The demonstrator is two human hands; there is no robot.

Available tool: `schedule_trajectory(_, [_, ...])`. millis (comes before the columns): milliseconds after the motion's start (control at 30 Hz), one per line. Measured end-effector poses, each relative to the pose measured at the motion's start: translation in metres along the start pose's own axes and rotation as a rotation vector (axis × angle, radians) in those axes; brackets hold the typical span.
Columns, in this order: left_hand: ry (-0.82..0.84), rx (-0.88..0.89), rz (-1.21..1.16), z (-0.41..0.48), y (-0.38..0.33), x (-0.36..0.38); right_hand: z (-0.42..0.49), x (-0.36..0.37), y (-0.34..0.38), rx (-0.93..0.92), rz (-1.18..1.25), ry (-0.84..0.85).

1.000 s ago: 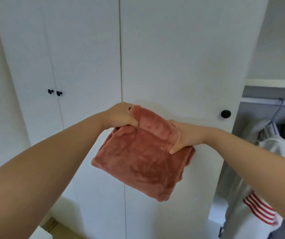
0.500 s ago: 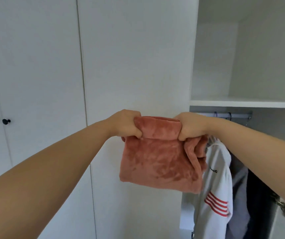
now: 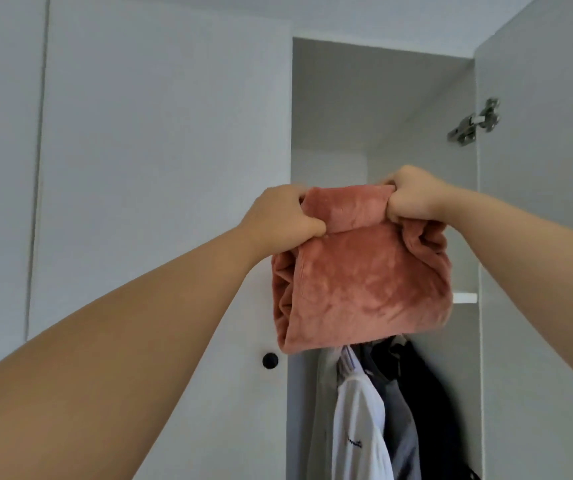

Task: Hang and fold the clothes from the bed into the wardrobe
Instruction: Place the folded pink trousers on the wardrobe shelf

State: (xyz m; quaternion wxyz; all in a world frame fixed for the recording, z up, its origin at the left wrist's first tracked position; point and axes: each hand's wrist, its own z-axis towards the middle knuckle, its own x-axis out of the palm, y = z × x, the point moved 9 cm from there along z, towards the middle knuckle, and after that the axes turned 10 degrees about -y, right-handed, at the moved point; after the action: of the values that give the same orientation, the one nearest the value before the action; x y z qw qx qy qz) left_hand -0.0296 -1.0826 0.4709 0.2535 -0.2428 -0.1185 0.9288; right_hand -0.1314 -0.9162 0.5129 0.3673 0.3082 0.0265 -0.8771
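A white wardrobe (image 3: 160, 161) is seen, its compartment at 1 o'clock open. A folded pink garment (image 3: 364, 282) is held up before it, its top edge grasped by the fingers of the left hand (image 3: 280, 216) at 9 o'clock and the right hand (image 3: 413, 199) at 3 o'clock. Hung clothes (image 3: 357, 427) are seen at 6 o'clock.

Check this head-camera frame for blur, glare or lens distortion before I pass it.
Head view: soft, even light, no glare; the folded pink garment, left hand and right hand are reasonably sharp; wide-angle stretch swells the forearms near the lower edge and slants the open wardrobe door; the dark hanging garment sits in shade, its detail lost.
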Motion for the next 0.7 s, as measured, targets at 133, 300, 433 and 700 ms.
schedule_trajectory(133, [-0.166,0.183,0.129,0.048,-0.031,0.007,0.043,-0.039,-0.021,-0.118,-0.048,-0.307])
schedule_trajectory(300, [-0.315,0.468,0.459,0.081,-0.038,0.057,0.055,-0.029,-0.053,-0.334,-0.136,-0.64])
schedule_trajectory(433, [-0.25,0.465,0.794,0.089,0.009,0.14,0.043,0.034,-0.099,-0.482,-0.448,-0.662])
schedule_trajectory(700, [0.436,0.139,0.851,0.101,0.113,0.286,0.064,0.183,-0.197,-0.297,-0.54,0.206])
